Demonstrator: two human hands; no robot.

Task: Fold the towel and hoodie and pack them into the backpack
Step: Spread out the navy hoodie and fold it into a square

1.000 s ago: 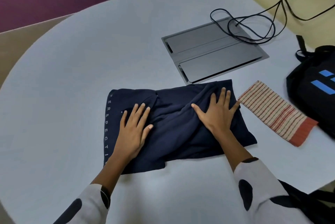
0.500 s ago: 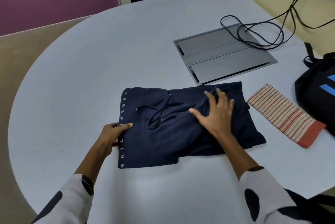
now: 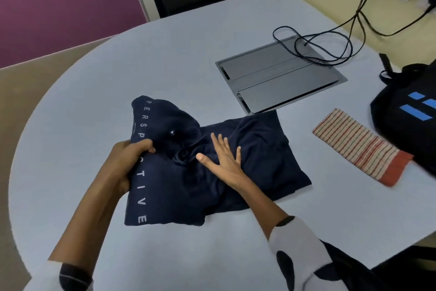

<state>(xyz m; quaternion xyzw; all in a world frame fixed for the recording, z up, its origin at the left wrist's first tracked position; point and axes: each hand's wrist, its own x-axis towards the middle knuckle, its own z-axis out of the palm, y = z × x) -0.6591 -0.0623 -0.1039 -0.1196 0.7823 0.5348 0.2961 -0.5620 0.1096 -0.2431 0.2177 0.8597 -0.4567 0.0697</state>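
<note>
1. My left hand (image 3: 132,161) grips the left edge of the hoodie (image 3: 205,168), fingers curled round the cloth by the printed lettering, and that edge is raised off the table (image 3: 141,54).
2. My right hand (image 3: 224,158) lies flat on the middle of the hoodie, fingers straight and spread, pressing the bundle down and holding nothing.
3. The hoodie is in front of me on the table, already gathered into a rough rectangle. Its right half lies flat; its left half is lifted and looks ready to go over the middle.
4. I judge the hoodie partly folded: at least one more fold from the left is needed before it is compact enough to pack.
5. The towel (image 3: 361,146) looks done. It lies as a narrow folded strip well to the right of the hoodie, just beside the backpack (image 3: 410,111).
6. The backpack sits at the right edge of the table. I cannot tell from here whether it is open.
7. Nothing appears packed so far. Left to do: finish the hoodie fold, then put the towel and hoodie into the backpack.
8. A grey panel (image 3: 278,78) with a loose cable (image 3: 330,43) lies beyond the hoodie, not touching my hands.
</note>
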